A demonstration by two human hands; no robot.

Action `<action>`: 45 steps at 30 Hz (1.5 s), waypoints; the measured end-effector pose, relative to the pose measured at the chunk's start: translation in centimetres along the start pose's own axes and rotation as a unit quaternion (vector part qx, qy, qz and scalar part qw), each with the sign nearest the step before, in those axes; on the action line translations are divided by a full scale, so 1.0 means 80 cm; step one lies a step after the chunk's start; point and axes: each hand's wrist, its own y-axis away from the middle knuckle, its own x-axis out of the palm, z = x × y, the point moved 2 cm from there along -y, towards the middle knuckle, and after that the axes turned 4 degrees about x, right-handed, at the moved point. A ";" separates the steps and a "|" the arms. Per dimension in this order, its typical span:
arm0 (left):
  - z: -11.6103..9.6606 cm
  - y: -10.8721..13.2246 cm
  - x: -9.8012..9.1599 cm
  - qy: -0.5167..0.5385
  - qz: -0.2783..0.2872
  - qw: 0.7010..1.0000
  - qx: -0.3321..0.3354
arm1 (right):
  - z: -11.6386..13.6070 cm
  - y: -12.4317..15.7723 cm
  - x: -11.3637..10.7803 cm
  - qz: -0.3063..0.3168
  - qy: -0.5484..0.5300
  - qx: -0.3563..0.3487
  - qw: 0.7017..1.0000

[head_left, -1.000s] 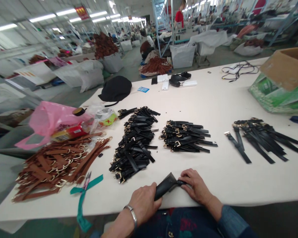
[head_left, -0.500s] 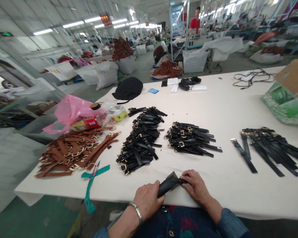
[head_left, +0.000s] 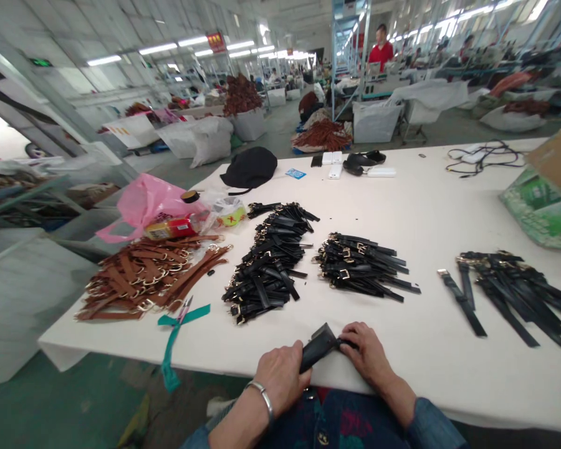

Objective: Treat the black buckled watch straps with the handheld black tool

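My left hand (head_left: 283, 374), with a silver bracelet, is closed around a thick black handle-shaped piece (head_left: 318, 348) whose wider, squared end points up and right. I cannot make out its exact kind. Pinched in the fingers of my right hand (head_left: 367, 352) is a dark strap end (head_left: 343, 342), touching or very close to that squared end; the fingers hide most of it. Beyond my hands lies a pile of black buckled straps (head_left: 362, 265). Left of it is a longer heap of black straps (head_left: 266, 268). More black straps (head_left: 509, 284) lie at the right.
Brown straps with metal rings (head_left: 144, 274) cover the table's left side. Near them are scissors (head_left: 184, 310) with teal ribbon (head_left: 171, 355), and a pink bag (head_left: 149, 202). A black cap (head_left: 250, 167), cables (head_left: 486, 159) and a green-and-brown bag (head_left: 546, 199) lie farther off.
The camera view has shifted slightly, so the table's things appear a little to the right. Both hands keep their grip in nearly the same place.
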 end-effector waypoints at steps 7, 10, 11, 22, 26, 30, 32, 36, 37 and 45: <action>0.025 -0.006 -0.002 0.023 -0.019 0.999 -0.042 | 0.022 0.003 -0.005 0.002 0.027 0.029 0.999; 0.040 0.003 -0.003 0.036 -0.022 0.998 -0.039 | 0.024 0.008 -0.005 -0.012 0.034 0.013 0.999; 0.043 0.007 -0.002 0.042 -0.021 0.998 -0.035 | 0.023 0.009 -0.004 -0.019 0.034 0.003 0.999; 0.031 0.027 0.000 0.055 0.022 0.998 0.021 | 0.003 0.017 0.001 -0.047 0.000 -0.106 0.993; 0.014 0.015 0.009 0.042 0.020 0.998 0.032 | -0.001 0.019 0.003 -0.042 0.003 -0.117 0.992; 0.005 0.006 0.009 0.053 0.013 0.998 0.027 | -0.004 0.018 0.001 -0.045 -0.006 -0.117 0.992; 0.008 0.006 0.007 0.069 0.014 0.997 0.020 | -0.004 0.019 0.000 -0.048 -0.008 -0.117 0.992; 0.024 0.014 0.006 0.105 0.018 0.994 -0.010 | -0.004 0.020 0.002 -0.053 -0.011 -0.113 0.992; 0.028 0.016 0.006 0.109 0.023 0.994 -0.010 | -0.004 0.020 0.003 -0.056 -0.013 -0.112 0.992; 0.015 0.010 0.007 0.098 0.027 0.995 0.002 | -0.010 0.020 0.005 -0.065 -0.017 -0.108 0.992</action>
